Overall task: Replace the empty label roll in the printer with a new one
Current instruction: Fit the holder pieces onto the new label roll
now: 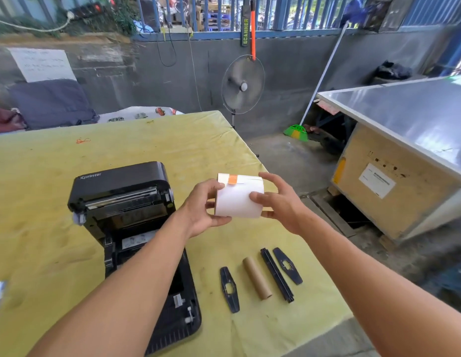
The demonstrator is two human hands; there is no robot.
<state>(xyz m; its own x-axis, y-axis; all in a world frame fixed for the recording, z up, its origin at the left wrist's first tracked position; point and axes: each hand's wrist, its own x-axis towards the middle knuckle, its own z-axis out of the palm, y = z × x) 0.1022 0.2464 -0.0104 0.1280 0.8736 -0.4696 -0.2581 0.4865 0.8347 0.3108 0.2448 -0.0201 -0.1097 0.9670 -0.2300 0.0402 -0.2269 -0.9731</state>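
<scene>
- My left hand (207, 204) and right hand (280, 199) each grip one end of the new label roll (238, 198), held above the surface (44, 163), its orange tape (233, 179) unpeeled.
- Printer (126, 215) stands open, just left.
- Empty core (257, 278), spindle (276, 275) and two guide plates (229, 289) lie out; loading remains, I judge.

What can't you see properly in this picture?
Head view only:
- Printer bay: partly behind the left forearm.
- New label roll ends: covered by the left hand and right hand.
- Wall notice writing: too blurred.
- Crate sticker text: too small.
</scene>
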